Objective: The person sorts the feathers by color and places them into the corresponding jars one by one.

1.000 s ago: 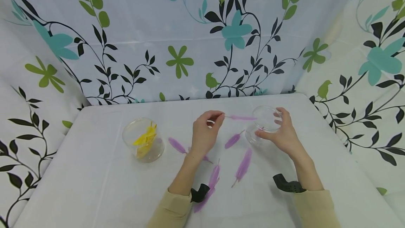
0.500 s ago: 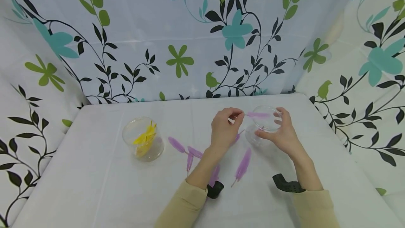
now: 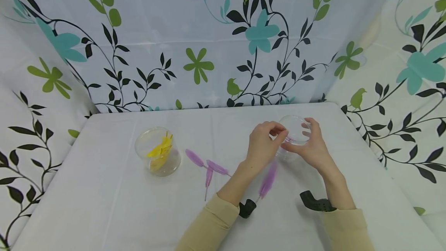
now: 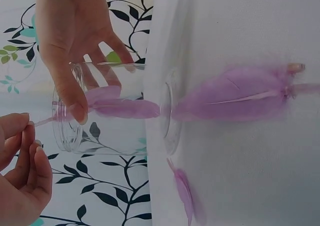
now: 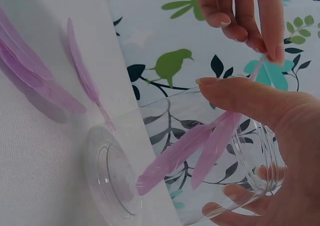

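My left hand pinches the stem of a purple feather between thumb and fingertips, at the mouth of a clear jar. The feather's vane lies inside the jar. A second purple feather is in there too, beside the first. My right hand grips the jar round its rim, the thumb on the near side and fingers on the far side. The jar stands on the table, its mouth partly covered by my left fingers in the head view.
On the white table lie several more purple feathers, some left of my left forearm and one feather between my arms. A second clear jar with yellow feathers stands at the left. Patterned curtains enclose the table.
My left hand has moved right to the jar's mouth, taking the purple feather from outside to inside the jar. My right hand has stayed in place on the jar.
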Demonstrator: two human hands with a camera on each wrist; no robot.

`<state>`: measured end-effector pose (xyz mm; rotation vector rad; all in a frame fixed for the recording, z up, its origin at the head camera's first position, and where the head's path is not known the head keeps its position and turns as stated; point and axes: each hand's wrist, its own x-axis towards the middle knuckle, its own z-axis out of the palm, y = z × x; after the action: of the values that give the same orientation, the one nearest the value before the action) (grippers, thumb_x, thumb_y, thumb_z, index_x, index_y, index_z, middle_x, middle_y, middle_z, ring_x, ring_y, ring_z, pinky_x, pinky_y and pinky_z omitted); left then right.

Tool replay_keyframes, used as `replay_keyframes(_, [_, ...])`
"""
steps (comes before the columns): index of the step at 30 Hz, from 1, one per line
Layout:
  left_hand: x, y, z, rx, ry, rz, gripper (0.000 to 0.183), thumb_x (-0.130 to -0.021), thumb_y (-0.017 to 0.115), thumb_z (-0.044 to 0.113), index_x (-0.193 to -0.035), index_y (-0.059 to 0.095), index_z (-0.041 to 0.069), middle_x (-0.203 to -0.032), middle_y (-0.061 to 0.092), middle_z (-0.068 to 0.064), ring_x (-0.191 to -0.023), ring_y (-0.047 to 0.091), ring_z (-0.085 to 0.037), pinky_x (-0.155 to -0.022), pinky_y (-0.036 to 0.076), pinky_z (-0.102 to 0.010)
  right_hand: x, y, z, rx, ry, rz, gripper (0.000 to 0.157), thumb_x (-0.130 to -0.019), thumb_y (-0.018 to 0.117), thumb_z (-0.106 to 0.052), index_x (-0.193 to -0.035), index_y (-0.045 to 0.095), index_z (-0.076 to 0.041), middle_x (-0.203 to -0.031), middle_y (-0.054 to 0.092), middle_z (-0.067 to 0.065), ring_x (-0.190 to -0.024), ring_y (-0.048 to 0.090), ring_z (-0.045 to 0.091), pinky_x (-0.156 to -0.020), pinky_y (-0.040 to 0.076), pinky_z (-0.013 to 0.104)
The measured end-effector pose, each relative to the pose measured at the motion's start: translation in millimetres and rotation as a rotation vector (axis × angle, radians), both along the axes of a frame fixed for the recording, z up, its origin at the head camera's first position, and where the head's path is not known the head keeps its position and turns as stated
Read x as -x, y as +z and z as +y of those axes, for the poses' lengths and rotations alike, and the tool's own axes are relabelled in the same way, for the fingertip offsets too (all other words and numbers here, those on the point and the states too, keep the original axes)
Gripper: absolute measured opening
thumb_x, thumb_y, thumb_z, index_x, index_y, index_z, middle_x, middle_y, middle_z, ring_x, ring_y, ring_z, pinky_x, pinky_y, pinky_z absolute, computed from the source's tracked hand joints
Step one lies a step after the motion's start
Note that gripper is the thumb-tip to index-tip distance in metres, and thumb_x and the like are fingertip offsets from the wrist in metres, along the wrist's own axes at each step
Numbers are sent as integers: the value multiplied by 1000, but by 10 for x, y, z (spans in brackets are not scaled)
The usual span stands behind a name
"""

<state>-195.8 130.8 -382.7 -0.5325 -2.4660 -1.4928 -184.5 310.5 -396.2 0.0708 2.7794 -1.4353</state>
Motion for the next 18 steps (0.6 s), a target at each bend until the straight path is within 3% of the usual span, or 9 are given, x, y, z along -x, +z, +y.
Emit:
replay_keyframes(9, [-35,-67,3,43,-45,-28,16,-97,67,23,-105,77,15,-91,71,3,-86,62,-10,-70,46,-10,20,-24,14,0,11,29,114,-80,85,-31,-156,3,-5,-158,19,30,-140,30,54,-103,39,69])
replay_keyframes(18, [-104,-197,-169,51,-29,-69,17,-97,66,25,-106,77,16,-92,71,6,-86,63,-8,-71,48,-13,12,-32,12,-10,-5,5,116,-80,84,-37,-156,3,-8,-158,21,28,-142,28,52,-102,39,70])
